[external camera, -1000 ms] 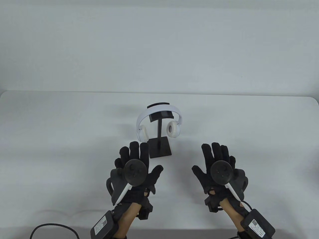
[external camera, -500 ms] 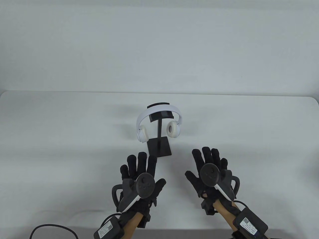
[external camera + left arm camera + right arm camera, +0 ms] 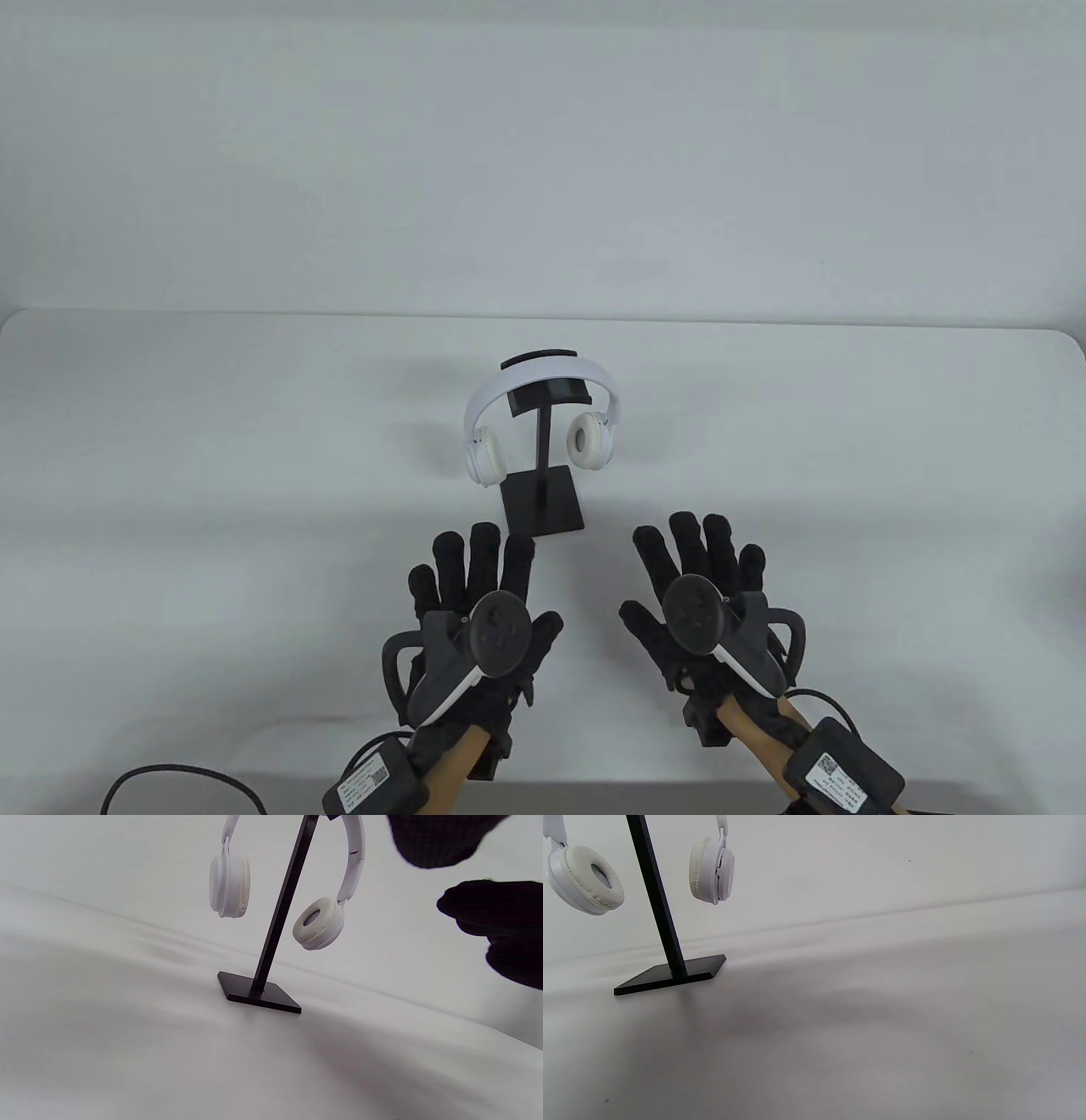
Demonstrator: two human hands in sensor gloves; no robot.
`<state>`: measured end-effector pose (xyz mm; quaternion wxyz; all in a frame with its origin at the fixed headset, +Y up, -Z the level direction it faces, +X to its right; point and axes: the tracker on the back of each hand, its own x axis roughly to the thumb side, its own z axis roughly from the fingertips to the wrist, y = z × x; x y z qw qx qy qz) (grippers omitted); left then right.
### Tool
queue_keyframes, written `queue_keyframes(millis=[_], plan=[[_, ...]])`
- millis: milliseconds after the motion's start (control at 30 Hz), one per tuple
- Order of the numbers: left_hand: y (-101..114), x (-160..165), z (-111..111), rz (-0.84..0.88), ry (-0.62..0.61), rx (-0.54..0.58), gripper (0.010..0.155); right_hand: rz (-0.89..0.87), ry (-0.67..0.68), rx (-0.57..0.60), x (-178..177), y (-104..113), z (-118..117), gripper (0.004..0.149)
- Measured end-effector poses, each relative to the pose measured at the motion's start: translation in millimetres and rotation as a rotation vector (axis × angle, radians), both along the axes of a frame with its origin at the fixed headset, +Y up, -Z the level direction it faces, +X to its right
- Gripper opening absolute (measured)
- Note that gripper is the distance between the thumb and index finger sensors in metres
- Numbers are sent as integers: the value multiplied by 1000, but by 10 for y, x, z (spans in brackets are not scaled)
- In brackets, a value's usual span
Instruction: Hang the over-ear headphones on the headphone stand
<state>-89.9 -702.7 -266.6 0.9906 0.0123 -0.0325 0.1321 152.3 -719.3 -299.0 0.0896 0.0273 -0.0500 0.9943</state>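
White over-ear headphones (image 3: 543, 373) hang by their headband over the top of the black headphone stand (image 3: 543, 501), one ear cup on each side of the post. They also show in the left wrist view (image 3: 318, 923) and the right wrist view (image 3: 712, 870). My left hand (image 3: 479, 586) is open with fingers spread, in front of the stand's base and a little to its left. My right hand (image 3: 691, 577) is open with fingers spread, in front and to the right. Neither hand holds or touches anything.
The white table (image 3: 212, 475) has a rounded far edge against a white wall. A black cable (image 3: 170, 777) loops at the near left edge. The stand's flat square base (image 3: 258, 993) rests on the table.
Both hands have drawn back toward the near edge, away from the stand, and moved slightly closer together. The headphones and stand have not moved.
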Motion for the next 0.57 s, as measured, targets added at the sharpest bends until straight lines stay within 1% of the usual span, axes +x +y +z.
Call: queue_keyframes(millis=[100,167,567], plan=[[15,-4,7,-34,38,38,83,-11,-8,1,23,11,-1,80],[23,-5,11,-52,41,54,83,-9,-10,-2,31,11,-11,80],[25,-9,20,-46,49,29,83,-27,-13,0,56,18,-18,80]])
